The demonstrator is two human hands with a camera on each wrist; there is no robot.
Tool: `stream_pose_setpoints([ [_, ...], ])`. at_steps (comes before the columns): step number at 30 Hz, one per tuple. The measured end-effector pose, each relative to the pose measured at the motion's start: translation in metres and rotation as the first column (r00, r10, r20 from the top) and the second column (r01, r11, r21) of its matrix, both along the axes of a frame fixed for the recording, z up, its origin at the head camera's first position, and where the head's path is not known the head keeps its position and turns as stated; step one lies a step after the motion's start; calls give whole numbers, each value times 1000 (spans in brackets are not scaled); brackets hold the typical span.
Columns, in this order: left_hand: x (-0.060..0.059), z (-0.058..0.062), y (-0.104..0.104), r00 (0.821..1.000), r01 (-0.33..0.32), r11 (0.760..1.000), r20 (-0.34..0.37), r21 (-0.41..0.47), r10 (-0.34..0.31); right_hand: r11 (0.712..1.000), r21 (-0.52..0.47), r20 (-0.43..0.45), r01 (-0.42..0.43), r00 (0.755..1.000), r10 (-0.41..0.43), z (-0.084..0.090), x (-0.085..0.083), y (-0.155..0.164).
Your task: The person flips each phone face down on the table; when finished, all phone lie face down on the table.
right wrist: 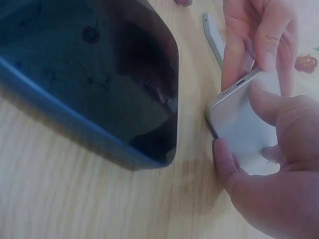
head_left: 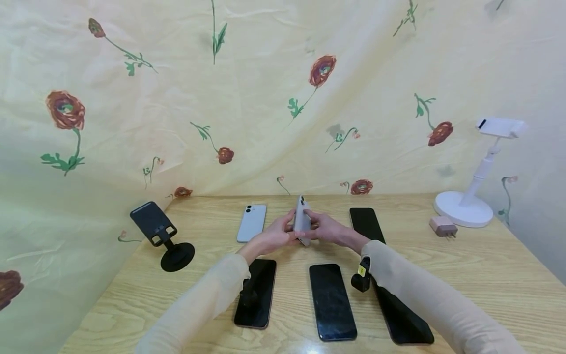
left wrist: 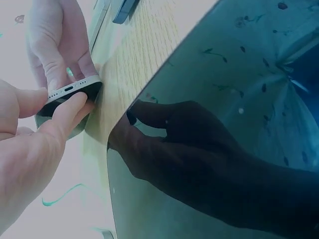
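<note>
Both hands hold one light-coloured smartphone [head_left: 302, 219] on edge above the middle of the table. My left hand [head_left: 275, 235] grips it from the left, and my right hand [head_left: 328, 228] from the right, with the thumb on its pale back [right wrist: 244, 124]. The phone's bottom edge with the charging port [left wrist: 70, 88] faces the left wrist camera. Left of the hands, a white smartphone [head_left: 252, 223] lies back up. A dark-screened phone [head_left: 263, 290] lies partly under the left forearm, and another black phone [head_left: 332, 302] lies between the forearms.
Beside the right arm lie a black phone [head_left: 366, 222] and a nearer one [head_left: 409, 319], both partly covered by it. A black phone stand [head_left: 177, 256] is at left. A white stand [head_left: 464, 209] and a plug adapter [head_left: 443, 226] are at right. Flowered cloth [head_left: 265, 98] hangs behind.
</note>
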State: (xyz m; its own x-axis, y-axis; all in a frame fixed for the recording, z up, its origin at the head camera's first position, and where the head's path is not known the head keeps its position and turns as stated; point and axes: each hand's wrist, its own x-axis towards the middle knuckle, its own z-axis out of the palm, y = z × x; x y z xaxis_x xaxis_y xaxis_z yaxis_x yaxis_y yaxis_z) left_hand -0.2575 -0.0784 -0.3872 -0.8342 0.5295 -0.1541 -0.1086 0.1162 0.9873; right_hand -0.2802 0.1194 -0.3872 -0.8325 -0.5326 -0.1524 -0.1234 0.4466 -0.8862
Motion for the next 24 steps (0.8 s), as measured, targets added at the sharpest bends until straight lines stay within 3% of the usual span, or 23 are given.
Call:
stream_pose_setpoints([
  [8, 0, 1, 0, 993, -39, 987, -120, -153, 21, 997, 76, -64, -12, 998, 17, -2, -2, 0],
  [14, -2, 1, 0, 989, -68, 979, -139, -195, 41, 992, 125, -86, -7, 996, 18, -2, -2, -2],
  [24, 1, 4, 2, 966, -152, 922, -253, -356, 62, 986, 164, -92, 7, 996, 8, 0, 1, -3],
])
